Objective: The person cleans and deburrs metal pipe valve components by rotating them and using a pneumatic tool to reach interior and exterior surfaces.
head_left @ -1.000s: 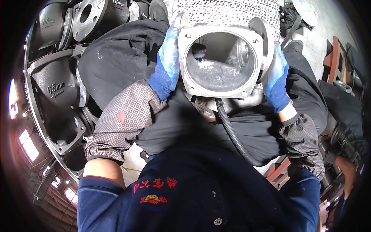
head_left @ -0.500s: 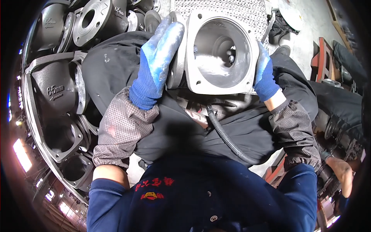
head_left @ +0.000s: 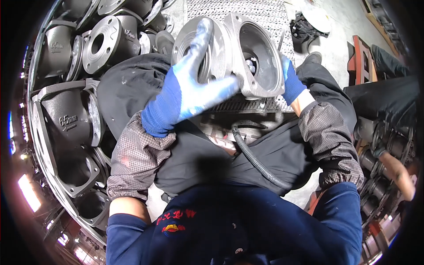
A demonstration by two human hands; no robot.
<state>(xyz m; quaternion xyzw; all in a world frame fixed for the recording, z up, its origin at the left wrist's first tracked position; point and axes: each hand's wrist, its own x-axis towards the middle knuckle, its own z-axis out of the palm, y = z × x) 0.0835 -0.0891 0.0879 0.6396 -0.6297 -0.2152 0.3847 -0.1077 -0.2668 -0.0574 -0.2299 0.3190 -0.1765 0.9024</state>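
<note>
A grey cast-metal valve body (head_left: 240,57) sits before me on the textured metal worktop, its round flange on the left and its squarish, wide-mouthed flange turned toward the right. My left hand (head_left: 190,84), in a blue glove with a whitish palm, lies against the round flange with thumb and fingers spread wide. At the other side, my right hand (head_left: 290,81) grips the edge of the squarish flange; its fingertips are hidden behind the metal. Something small and pale shows deep in the bore, too unclear to name.
Dark valve castings (head_left: 66,119) crowd the left side in several layers. A ribbed hose (head_left: 256,159) runs between my legs. To the right stand a red metal frame (head_left: 362,59) and more castings, with another person's arm (head_left: 397,174) among them. The perforated worktop (head_left: 265,13) extends ahead.
The valve body has been turned so its wide mouth faces right and the round flange comes into view. My left hand has spread its fingers; my right hand has shifted slightly left.
</note>
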